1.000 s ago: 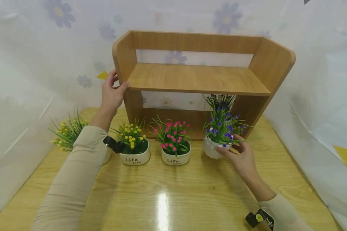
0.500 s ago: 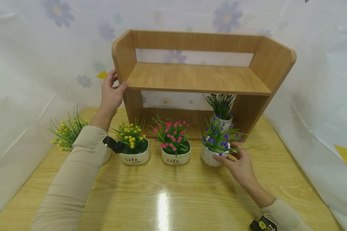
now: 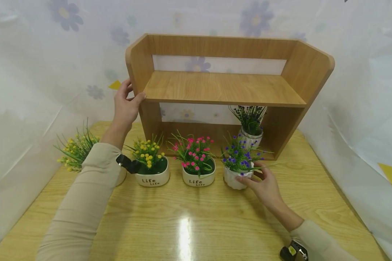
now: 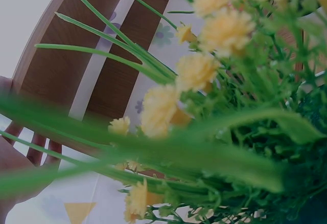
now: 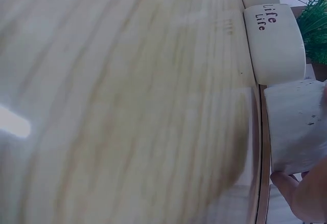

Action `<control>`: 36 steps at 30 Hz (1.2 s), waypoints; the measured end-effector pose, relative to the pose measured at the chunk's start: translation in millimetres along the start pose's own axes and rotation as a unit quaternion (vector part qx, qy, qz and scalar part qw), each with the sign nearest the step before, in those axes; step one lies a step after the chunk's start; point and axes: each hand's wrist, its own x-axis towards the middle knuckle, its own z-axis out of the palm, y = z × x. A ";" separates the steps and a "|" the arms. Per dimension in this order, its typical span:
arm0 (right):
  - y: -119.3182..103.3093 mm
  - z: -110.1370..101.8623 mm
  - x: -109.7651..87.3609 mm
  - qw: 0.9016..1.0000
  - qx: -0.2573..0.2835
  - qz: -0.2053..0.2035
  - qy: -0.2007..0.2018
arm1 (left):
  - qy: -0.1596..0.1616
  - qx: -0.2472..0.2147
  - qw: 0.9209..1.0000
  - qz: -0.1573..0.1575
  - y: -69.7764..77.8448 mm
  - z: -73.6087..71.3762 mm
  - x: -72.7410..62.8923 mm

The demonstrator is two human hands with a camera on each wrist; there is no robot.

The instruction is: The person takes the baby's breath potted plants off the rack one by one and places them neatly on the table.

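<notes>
My left hand (image 3: 125, 110) grips the left side panel of a two-tier wooden shelf (image 3: 222, 88), thumb at the front edge of the middle board. In the left wrist view that hand (image 4: 23, 170) is partly hidden behind blurred leaves and yellow flowers (image 4: 227, 32). My right hand (image 3: 266, 186) holds a white ribbed pot (image 3: 232, 178) of artificial purple flowers (image 3: 240, 156) by its right side, in front of the shelf's lower tier. The right wrist view has this pot (image 5: 296, 127) beside a cream pot (image 5: 276, 45) lettered "Life".
Left of the held pot stand a pink-flowered pot (image 3: 198, 179) and a yellow-flowered pot (image 3: 152, 178). Another yellow-flowered plant (image 3: 78, 148) is partly behind my left sleeve. A dark-flowered plant in a white pot (image 3: 250, 139) stands on the lower tier at right.
My right hand has brought the purple-flowered pot forward and then left, closer to the pink-flowered pot. The dark-flowered pot behind shows more fully. My left hand keeps its place on the shelf.
</notes>
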 end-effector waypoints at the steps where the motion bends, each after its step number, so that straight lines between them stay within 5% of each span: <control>1: 0.8 0.8 0.9 1.000 0.001 -0.001 0.000 | 0.000 -0.001 1.000 0.000 0.1 0.1 0.1; 36: 6.4 14.4 9.2 0.999 0.032 -0.006 -0.021 | -0.006 -0.002 1.000 -0.002 1.6 -3.6 -2.2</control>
